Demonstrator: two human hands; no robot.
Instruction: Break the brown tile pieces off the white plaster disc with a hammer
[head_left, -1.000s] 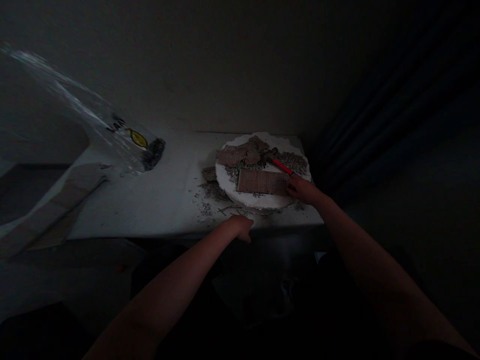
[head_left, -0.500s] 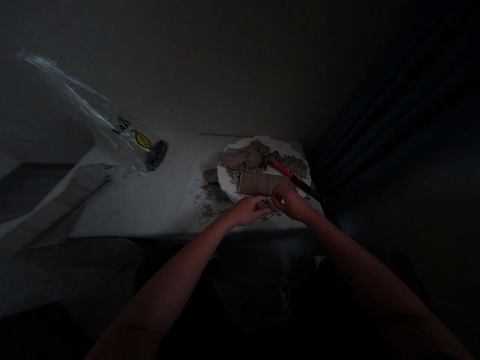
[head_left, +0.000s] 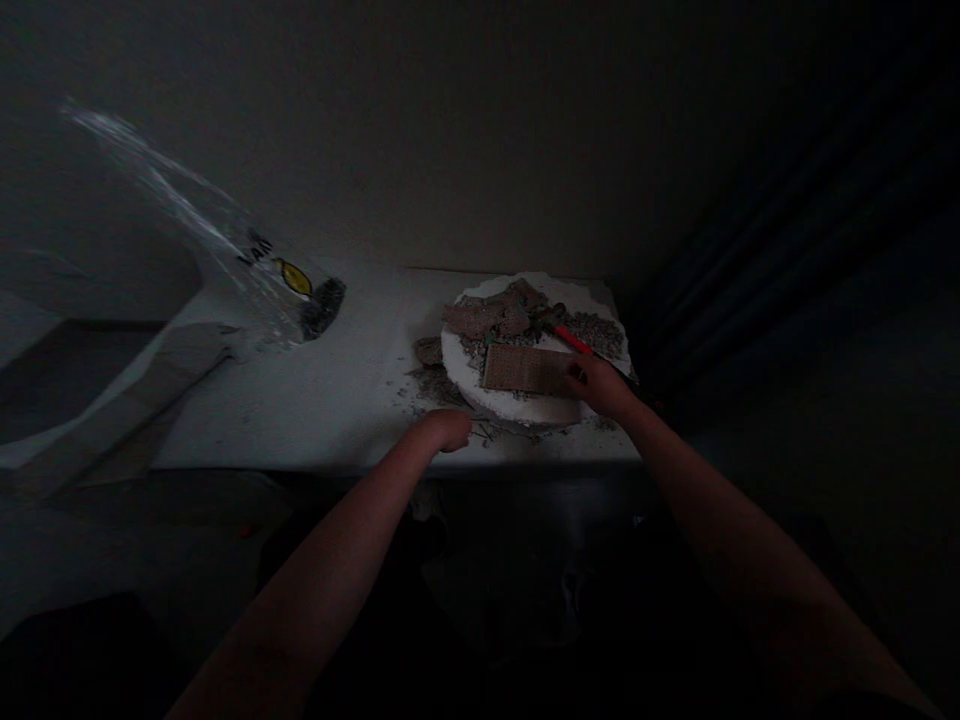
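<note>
In dim light a round white slab (head_left: 525,405) lies on a white table (head_left: 330,400). On it rest a brown rectangular board (head_left: 525,368), broken brown pieces (head_left: 487,315) and grey rubble. A red-handled tool (head_left: 571,339) lies across the slab's right side. My right hand (head_left: 600,385) rests on the slab at the board's right end, fingers curled at the board's edge. My left hand (head_left: 444,430) is closed and sits on the table just left of the slab's front edge, among small debris; what it holds is hidden.
A clear plastic bag (head_left: 247,270) with a yellow label and dark grit at its bottom leans at the table's left. A pale box edge (head_left: 112,400) juts out at far left. A wall stands behind; dark curtain-like folds hang to the right.
Half a second ago both hands met at the slab's front edge. My right hand has moved back up to the board's right end, and my left hand has drawn left and closed.
</note>
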